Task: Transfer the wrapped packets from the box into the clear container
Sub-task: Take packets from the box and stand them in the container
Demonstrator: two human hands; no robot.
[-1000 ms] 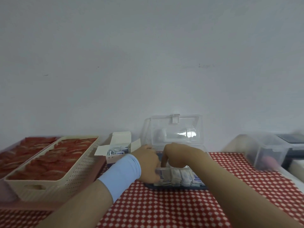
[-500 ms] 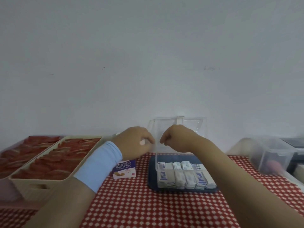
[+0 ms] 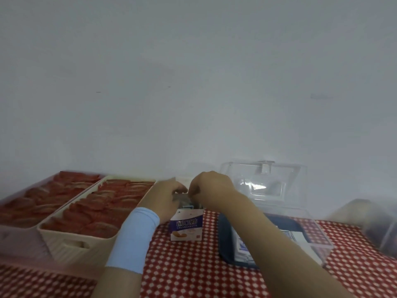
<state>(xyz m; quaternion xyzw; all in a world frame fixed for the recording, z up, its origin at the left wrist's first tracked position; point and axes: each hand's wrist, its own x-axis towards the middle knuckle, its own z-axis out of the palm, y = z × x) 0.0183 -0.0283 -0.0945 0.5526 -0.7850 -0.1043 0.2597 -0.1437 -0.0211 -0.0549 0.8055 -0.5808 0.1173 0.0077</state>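
A small white and purple box (image 3: 186, 227) stands on the red checked cloth, its top open. My left hand (image 3: 166, 197), with a light blue wristband, grips the box's top from the left. My right hand (image 3: 211, 189) is pinched over the opening on a blurred greyish bundle of wrapped packets (image 3: 183, 198). To the right stands the clear container (image 3: 318, 237) with a dark blue base and its lid (image 3: 264, 183) tilted open against the wall. My right forearm partly hides a row of white and blue packets (image 3: 297, 235) lying inside it.
Two trays of red wrapped items sit at the left, a cream basket (image 3: 71, 244) and a pink tray (image 3: 12, 237). Another clear bin (image 3: 365, 222) stands at the far right. A white wall rises close behind the table.
Both hands left the clear container and moved left and up to the top of the small box. The view has shifted, so the container now lies further right.
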